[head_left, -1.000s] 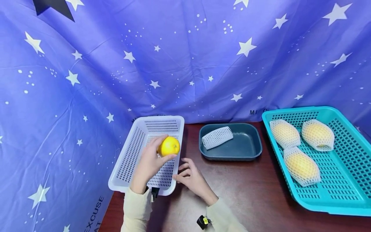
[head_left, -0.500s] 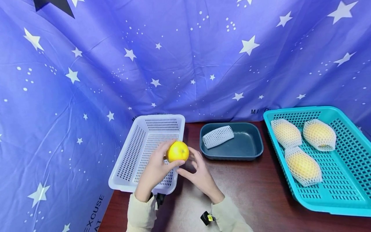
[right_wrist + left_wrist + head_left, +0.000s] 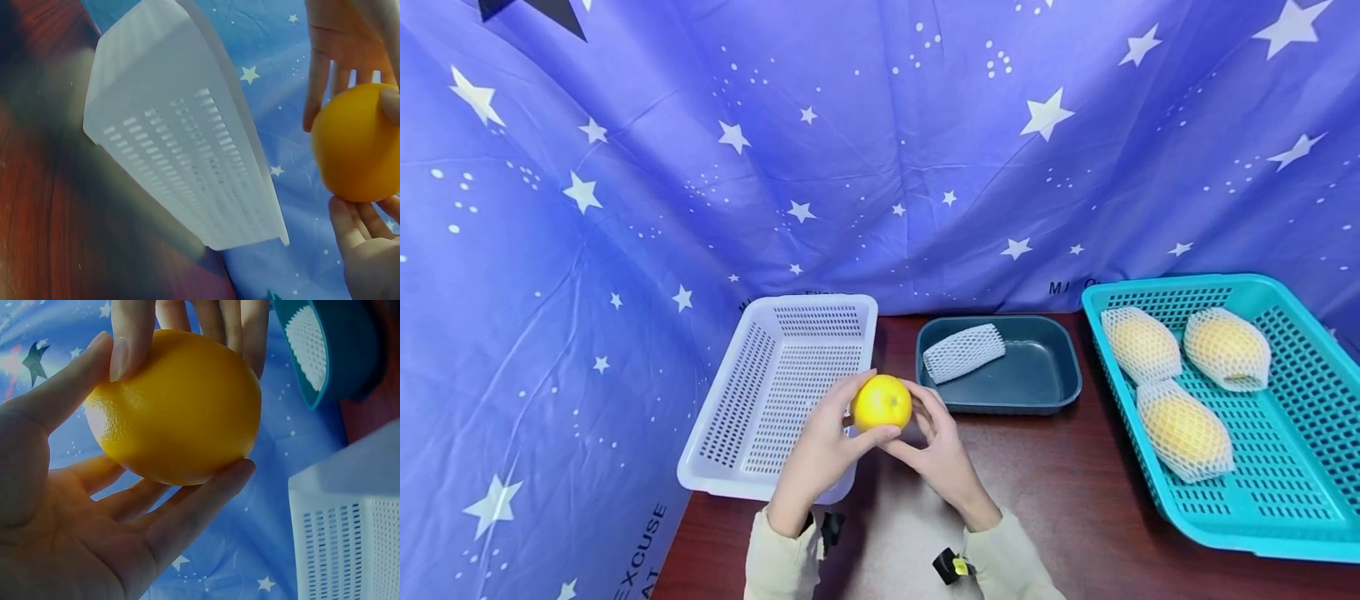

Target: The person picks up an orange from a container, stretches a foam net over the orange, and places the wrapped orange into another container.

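A yellow-orange orange [image 3: 882,403] is held up between both hands, above the table beside the white basket's right edge. My left hand [image 3: 823,446] grips it from the left, thumb in front; in the left wrist view that thumb and the fingers [image 3: 200,509] lie on opposite sides of the orange. From the right, my right hand [image 3: 946,454] has its thumb and fingertips against the fruit, as the right wrist view also shows. White perforated basket [image 3: 801,387] stands behind the left hand, with no fruit visible in it.
A dark blue-green tray [image 3: 1037,375] at the back holds one white foam net sleeve [image 3: 964,353]. To the right, a turquoise basket [image 3: 1285,475] contains three yellow fruits in foam nets [image 3: 1185,429]. A blue star-print cloth [image 3: 880,167] hangs behind the table [image 3: 1037,492].
The left hand has carried the orange rightward, from over the white basket to beyond its right edge. My right hand has risen from beside the basket and taken hold of the orange too.
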`<state>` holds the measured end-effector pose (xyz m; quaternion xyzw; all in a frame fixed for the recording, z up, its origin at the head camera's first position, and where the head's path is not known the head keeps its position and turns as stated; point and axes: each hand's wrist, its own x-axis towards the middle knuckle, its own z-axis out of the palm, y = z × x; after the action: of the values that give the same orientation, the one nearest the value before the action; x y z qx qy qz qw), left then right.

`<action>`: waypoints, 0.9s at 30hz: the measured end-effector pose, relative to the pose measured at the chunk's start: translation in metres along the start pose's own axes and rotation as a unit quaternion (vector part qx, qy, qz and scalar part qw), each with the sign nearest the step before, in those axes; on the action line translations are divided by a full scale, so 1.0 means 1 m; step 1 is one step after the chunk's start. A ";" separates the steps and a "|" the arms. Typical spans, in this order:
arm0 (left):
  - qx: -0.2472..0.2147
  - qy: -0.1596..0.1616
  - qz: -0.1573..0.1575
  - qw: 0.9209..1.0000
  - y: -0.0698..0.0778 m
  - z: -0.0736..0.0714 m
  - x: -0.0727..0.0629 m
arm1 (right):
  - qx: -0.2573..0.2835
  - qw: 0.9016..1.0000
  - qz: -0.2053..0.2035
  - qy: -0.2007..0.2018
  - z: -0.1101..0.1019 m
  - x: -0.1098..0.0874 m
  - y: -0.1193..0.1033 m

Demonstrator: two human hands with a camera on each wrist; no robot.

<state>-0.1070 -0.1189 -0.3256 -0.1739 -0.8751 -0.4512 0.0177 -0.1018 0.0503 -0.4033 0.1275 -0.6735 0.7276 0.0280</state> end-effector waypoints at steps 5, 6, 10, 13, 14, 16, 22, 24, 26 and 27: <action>0.002 -0.003 0.000 1.000 0.000 0.008 -0.002 | -0.027 1.000 0.002 -0.005 -0.011 -0.002 -0.002; 0.007 -0.003 0.000 1.000 0.000 0.009 -0.002 | -0.033 0.999 0.002 -0.005 -0.013 -0.002 -0.003; 0.028 -0.004 0.000 1.000 0.000 0.017 -0.003 | -0.060 0.998 0.012 -0.010 -0.023 -0.004 -0.007; 0.029 -0.012 -0.004 1.000 0.000 0.023 -0.004 | -0.087 0.996 0.013 -0.019 -0.030 -0.006 -0.009; 0.027 -0.016 -0.004 0.999 0.000 0.024 -0.004 | -0.096 0.995 0.013 -0.021 -0.033 -0.007 -0.009; 0.018 -0.023 -0.005 1.000 -0.001 0.029 -0.005 | -0.115 0.993 0.007 -0.029 -0.038 -0.009 -0.010; -0.030 -0.048 -0.013 0.998 -0.004 0.043 -0.007 | -0.156 0.987 -0.006 -0.048 -0.053 -0.015 -0.009; -0.043 -0.054 -0.017 0.997 -0.005 0.048 -0.007 | -0.165 0.985 -0.005 -0.050 -0.058 -0.018 -0.007; -0.049 -0.057 -0.016 0.997 -0.006 0.053 -0.008 | -0.176 0.983 -0.004 -0.053 -0.062 -0.021 -0.005; -0.048 -0.057 -0.016 0.997 -0.007 0.056 -0.009 | -0.182 0.982 -0.003 -0.054 -0.065 -0.023 -0.004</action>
<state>-0.0941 -0.0803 -0.3660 -0.1863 -0.8547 -0.4821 -0.0479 -0.0885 0.1173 -0.4082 0.1613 -0.7945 0.5852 0.0169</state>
